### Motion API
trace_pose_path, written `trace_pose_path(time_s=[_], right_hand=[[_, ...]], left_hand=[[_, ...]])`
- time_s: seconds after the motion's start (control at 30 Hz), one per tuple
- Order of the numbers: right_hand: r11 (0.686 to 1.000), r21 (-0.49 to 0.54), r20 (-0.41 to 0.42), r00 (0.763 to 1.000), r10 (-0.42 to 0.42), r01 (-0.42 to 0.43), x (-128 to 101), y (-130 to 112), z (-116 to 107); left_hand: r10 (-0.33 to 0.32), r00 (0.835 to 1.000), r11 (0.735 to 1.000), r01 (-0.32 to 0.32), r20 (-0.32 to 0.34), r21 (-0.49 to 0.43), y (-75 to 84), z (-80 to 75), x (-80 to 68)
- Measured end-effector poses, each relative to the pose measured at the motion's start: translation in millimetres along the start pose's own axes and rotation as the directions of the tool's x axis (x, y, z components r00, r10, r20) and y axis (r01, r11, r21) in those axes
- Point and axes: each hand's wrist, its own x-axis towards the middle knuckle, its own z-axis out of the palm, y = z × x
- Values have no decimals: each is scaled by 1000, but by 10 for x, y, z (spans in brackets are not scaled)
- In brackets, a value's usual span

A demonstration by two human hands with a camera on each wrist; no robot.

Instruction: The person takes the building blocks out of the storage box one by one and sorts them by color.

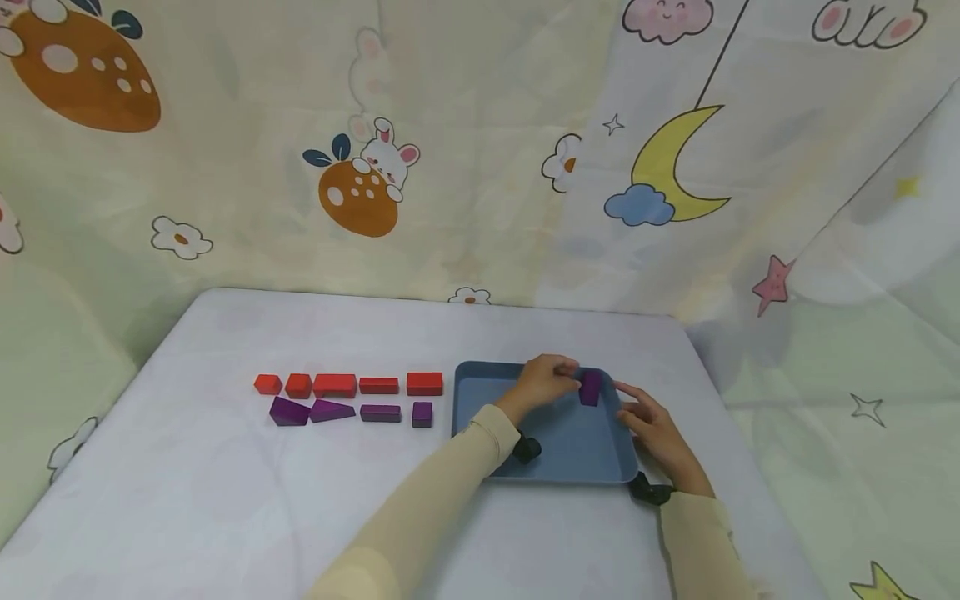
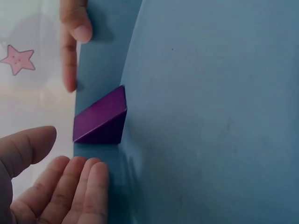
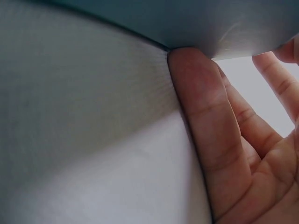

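Note:
A purple wedge-shaped block lies inside the blue tray, by its far right corner. In the left wrist view, the wedge shows a sloping face, just beyond the left fingertips. My left hand reaches over the tray with thumb and fingers apart, nothing between them. At the tray's right side, my right hand holds the rim, thumb over it and fingers along the outside. The right wrist view shows a finger against the tray's outer wall.
Left of the tray, a row of red blocks sits behind a row of purple blocks. They stand on a white-covered table. A patterned cloth hangs behind the table.

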Motion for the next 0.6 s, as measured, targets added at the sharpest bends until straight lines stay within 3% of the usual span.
trace_pose_path(time_s=[0.17, 0.4, 0.6], right_hand=[[1000, 11, -3, 1000, -6, 6, 6, -3, 7], [1000, 3, -8, 1000, -15, 15, 14, 12, 3], [999, -18, -11, 999, -40, 40, 20, 42, -10]], left_hand=[[-3, 1000, 1000, 3, -20, 7, -2, 108, 70], [50, 996, 994, -43, -71, 101, 5, 217, 106], [27, 997, 986, -14, -78, 167, 53, 290, 87]])
